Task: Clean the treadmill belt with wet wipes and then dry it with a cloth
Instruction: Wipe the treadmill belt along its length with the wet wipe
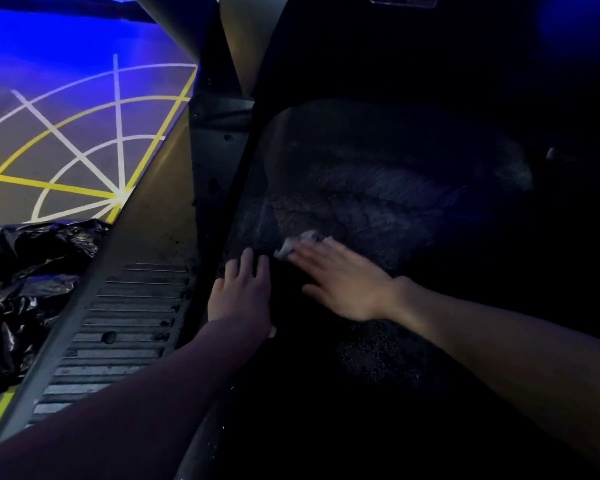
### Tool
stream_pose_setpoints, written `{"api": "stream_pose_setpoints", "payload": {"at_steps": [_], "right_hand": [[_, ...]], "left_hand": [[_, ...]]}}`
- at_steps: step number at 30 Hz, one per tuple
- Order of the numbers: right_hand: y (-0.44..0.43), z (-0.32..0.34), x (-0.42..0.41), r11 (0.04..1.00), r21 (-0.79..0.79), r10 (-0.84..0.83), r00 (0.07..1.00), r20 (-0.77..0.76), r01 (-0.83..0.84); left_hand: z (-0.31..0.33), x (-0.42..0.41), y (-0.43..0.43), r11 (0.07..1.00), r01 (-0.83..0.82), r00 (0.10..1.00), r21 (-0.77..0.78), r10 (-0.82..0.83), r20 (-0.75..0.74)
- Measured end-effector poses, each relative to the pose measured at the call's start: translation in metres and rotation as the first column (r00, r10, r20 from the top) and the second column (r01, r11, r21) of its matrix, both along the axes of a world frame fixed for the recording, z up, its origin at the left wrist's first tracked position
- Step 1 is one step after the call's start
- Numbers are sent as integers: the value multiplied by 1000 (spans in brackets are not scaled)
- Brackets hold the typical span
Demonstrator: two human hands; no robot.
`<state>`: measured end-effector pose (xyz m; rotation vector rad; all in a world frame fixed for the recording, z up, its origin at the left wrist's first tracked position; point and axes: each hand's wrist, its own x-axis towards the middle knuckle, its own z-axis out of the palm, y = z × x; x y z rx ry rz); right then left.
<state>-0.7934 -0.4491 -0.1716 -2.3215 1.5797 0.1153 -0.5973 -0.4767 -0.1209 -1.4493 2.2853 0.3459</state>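
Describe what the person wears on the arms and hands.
Both hands are bare: the left hand and right hand wear no gloves, and no ring shows. The left forearm and right forearm are uncovered to the frame edge, no sleeve, watch or band visible. The light is dim, so small details may be missed.

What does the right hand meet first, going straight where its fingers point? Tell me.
The wet wipe under the right hand's fingertips. Past it, likely the side rail at the belt's left edge, just clearing the left hand; depth is unclear.
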Motion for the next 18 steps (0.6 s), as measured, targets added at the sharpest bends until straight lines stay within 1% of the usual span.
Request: {"api": "stream_pose_setpoints", "payload": {"at_steps": [2,3,4,6,7,8,9,10,12,13,14,15,17,18], "right_hand": [[-12,0,-17,970,-29,-241,970,-8,241],[-13,0,-18,953,-31,-303,953,-25,303],[-10,0,-14,960,-25,-281,959,-39,280],[7,1,-3,997,-1,-78,997,-13,78],[16,2,-4,999,6,38,999,-24,-38],[20,2,-11,994,-2,105,994,-44,-105],[17,2,-21,995,-24,97,993,-64,-99],[11,0,-30,999,-46,11,997,-82,-15],[5,2,-33,970,-33,-241,967,-86,239],[7,1,-26,959,-20,-285,955,-79,284],[11,0,-17,964,-25,-264,963,-46,264],[18,-2,-10,982,-36,-185,983,-17,184],[25,-1,-14,1000,-28,-4,1000,-28,3],[20,0,-26,1000,-25,5,999,-44,-6]], "left_hand": [[0,0,-3,999,15,1000,43,-15,-19],[0,0,-4,998,13,1000,59,-11,-23],[0,0,-5,997,9,1000,74,-7,-20],[1,-2,-5,996,-1,1000,91,2,-8],[1,-4,-4,995,-12,1000,99,12,-3],[2,-7,-4,993,-30,1000,116,31,-3],[2,-9,-4,988,-57,998,145,59,-9],[3,-13,-5,979,-90,995,181,95,-17],[4,-23,-4,957,-144,988,252,154,-17],[3,-28,-2,949,-159,986,272,168,-8],[2,-33,0,946,-169,984,277,176,-1],[0,-38,2,945,-178,983,276,183,6],[-4,-43,6,945,-195,980,262,197,22],[-5,-46,7,945,-199,980,259,198,31]]}}
